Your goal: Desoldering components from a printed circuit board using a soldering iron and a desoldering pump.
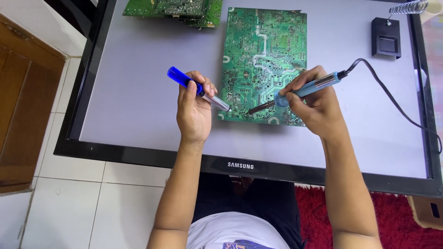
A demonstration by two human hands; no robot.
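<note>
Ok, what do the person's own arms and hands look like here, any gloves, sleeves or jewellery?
Both arms are bare from the bottom edge of the head view up to the wrists: no sleeves show. The left hand and right hand wear no gloves, and no watch, bracelet or ring is visible. The fingers are uncovered. A white shirt with a print shows at the bottom.

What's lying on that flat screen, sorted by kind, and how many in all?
Green circuit boards: 2, a large board and a board stack
Hand tools: 2, soldering iron and blue desoldering pump
Iron stand: 1
Total: 5
</note>
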